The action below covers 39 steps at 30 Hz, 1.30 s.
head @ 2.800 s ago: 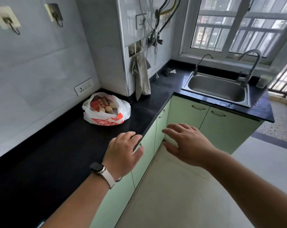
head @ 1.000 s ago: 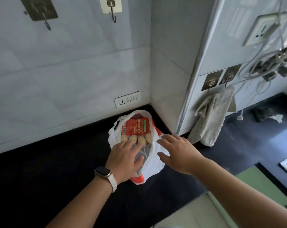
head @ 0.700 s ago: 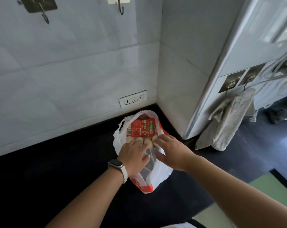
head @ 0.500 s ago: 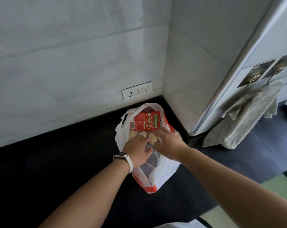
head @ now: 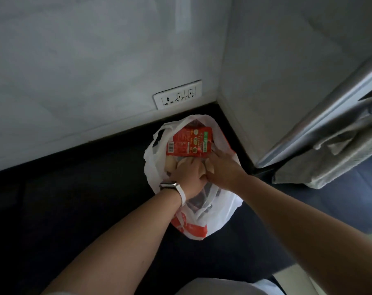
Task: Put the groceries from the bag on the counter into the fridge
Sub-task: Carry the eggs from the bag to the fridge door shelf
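Observation:
A white plastic bag (head: 221, 211) with red print lies open on the black counter (head: 85, 199), in the corner by the wall. Inside it, a red food packet (head: 189, 142) lies on top, with pale round items (head: 171, 163) just below it. My left hand (head: 188, 177), with a watch on its wrist, is inside the bag's mouth, fingers curled over the round items. My right hand (head: 223, 167) lies beside it, touching it, with its fingertips at the packet's lower right corner. Whether either hand has a hold on anything is hidden.
A white socket strip (head: 177, 96) sits low on the tiled wall behind the bag. To the right a wall corner with a metal edge strip (head: 330, 103) juts out, and a grey towel (head: 330, 162) hangs from it. No fridge is in view.
I have come from the middle of the kitchen up to the counter. Both hands went from hovering above the bag down into its mouth and now lie together on the groceries.

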Each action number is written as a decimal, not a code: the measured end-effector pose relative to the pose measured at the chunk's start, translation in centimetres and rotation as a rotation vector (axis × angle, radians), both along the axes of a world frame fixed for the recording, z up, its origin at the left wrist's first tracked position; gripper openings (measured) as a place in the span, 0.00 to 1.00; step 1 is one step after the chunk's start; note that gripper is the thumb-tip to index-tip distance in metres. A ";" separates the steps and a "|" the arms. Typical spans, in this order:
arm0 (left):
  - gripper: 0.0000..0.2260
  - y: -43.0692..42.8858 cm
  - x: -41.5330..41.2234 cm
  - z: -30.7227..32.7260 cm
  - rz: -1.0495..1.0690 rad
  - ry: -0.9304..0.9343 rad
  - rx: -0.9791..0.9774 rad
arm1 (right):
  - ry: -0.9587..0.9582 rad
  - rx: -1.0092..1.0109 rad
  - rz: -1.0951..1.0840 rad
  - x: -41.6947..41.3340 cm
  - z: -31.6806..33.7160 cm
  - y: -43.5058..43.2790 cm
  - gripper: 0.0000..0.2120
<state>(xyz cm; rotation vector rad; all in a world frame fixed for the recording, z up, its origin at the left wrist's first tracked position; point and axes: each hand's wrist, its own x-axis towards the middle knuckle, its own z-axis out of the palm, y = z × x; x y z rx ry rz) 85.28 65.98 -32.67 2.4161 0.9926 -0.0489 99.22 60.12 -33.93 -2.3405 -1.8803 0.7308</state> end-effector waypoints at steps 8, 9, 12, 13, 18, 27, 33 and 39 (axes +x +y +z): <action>0.11 0.6 1.2 -2.4 -0.038 0.060 0.041 | 0.065 -0.012 0.018 1.1 -2.0 0.3 0.30; 0.11 0.6 1.3 -2.8 -0.046 0.066 0.037 | 0.102 0.007 0.006 1.2 -2.1 0.2 0.31; 0.10 0.3 1.6 -3.4 -0.060 0.066 0.051 | 0.100 0.000 0.007 1.3 -2.2 0.0 0.31; 0.10 0.2 1.6 -3.6 -0.057 0.061 0.056 | 0.079 -0.011 0.010 1.3 -2.5 -0.1 0.29; 0.09 -0.3 1.5 -3.6 -0.047 0.059 0.069 | 0.104 -0.061 -0.121 1.3 -3.5 -0.6 0.35; 0.14 -1.6 -0.5 -1.5 0.269 -0.126 -0.184 | 0.382 -0.058 -0.336 1.3 -1.9 -1.9 0.30; 0.10 -2.8 -1.8 2.8 0.510 -0.371 -0.430 | 0.658 0.079 -0.513 0.0 1.0 -3.5 0.16; 0.11 -4.6 -3.3 6.3 0.597 -0.528 -0.457 | 0.736 0.147 -0.596 -2.0 4.1 -5.9 0.10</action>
